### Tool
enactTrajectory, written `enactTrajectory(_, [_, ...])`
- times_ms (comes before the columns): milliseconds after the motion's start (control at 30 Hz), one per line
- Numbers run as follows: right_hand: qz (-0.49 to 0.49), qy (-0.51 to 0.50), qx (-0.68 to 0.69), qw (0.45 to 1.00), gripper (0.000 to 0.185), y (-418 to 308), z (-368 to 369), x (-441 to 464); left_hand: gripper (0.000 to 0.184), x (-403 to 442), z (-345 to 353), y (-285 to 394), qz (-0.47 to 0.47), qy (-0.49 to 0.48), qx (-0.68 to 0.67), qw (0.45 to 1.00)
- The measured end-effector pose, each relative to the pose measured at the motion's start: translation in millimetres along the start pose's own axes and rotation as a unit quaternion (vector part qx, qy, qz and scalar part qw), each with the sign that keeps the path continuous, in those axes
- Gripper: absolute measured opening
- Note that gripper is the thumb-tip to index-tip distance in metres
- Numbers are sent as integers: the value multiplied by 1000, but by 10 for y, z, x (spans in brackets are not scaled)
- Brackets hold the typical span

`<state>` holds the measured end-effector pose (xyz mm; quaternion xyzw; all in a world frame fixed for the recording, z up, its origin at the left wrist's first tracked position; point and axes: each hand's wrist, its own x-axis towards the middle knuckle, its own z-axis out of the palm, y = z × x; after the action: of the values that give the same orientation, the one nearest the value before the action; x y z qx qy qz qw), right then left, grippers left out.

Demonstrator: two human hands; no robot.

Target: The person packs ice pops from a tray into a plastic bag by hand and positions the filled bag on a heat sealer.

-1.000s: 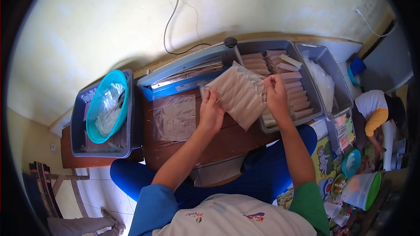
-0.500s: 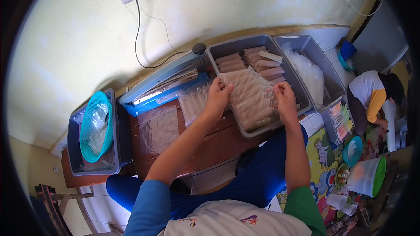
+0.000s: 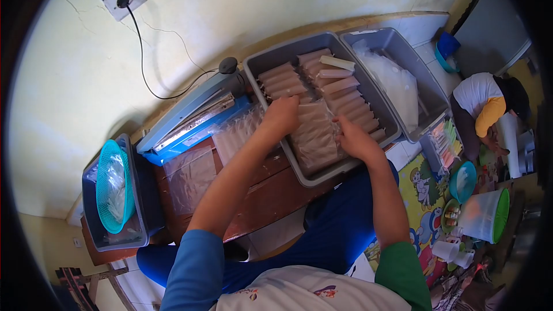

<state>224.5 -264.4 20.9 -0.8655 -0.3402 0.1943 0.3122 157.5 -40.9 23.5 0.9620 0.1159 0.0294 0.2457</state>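
A clear plastic pack of pinkish-brown filled tubes [image 3: 314, 138] lies in the near part of a grey tub [image 3: 329, 179]. My left hand [image 3: 282, 116] is closed on the pack's upper left corner. At its right edge, my right hand [image 3: 354, 139] pinches the plastic. Rows of loose pinkish-brown tubes [image 3: 283, 78] fill the tub behind and beside the pack, with one paler tube [image 3: 337, 63] on top. Another pack of tubes [image 3: 237, 133] lies on the brown wooden bench, partly behind my left forearm.
A blue bag sealer [image 3: 190, 121] stands left of the tub, beside a flat plastic bag [image 3: 190, 178]. Farther left, a dark bin [image 3: 152, 196] holds a turquoise basket [image 3: 129, 181]. A second grey tub [image 3: 435, 109] with plastic bags adjoins on the right. Another person [image 3: 481, 101] bends beyond it.
Both hands have lowered the pack from above the tub down onto the tubes inside. My view has shifted, so the tub appears farther left.
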Motion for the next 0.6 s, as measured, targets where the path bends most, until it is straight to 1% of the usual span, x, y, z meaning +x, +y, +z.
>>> enactTrajectory(67, [23,-16,-6,1000,47,-91,-55,-37,39,39,4,-24,4,-28,134,991])
enactTrajectory(167, [3,-7,-7,1000,52,-68,-48,-40,37,42,-77,60,-13,-61,153,986])
enactTrajectory(200, [5,-9,-6,1000,52,-69,-41,-33,37,54,-60,30,-13,-64,152,986])
enactTrajectory(267, [-6,7,1,1000,50,-88,-31,14,36,97,-42,-46,25,-65,221,973])
enactTrajectory(300, [-4,7,1,1000,50,-102,-19,36,36,125,-45,-66,26,-66,220,973])
enactTrajectory(367, [-42,43,-27,998,45,-122,1,64,36,173,-35,-88,6,-113,247,962])
enactTrajectory(400, [-40,43,-28,998,45,-89,16,77,36,178,-22,-90,8,-114,246,963])
enactTrajectory(467, [-27,44,-32,998,37,-20,79,116,36,173,-12,-111,12,-109,230,967])
enactTrajectory(500, [-29,43,-32,998,37,-67,63,106,36,165,-27,-113,11,-108,230,967])
enactTrajectory(567, [23,12,-17,1000,34,-202,7,64,35,149,-49,-110,35,-108,212,971])
enactTrajectory(600, [23,11,-16,1000,34,-211,0,66,35,141,-65,-106,34,-108,212,971])
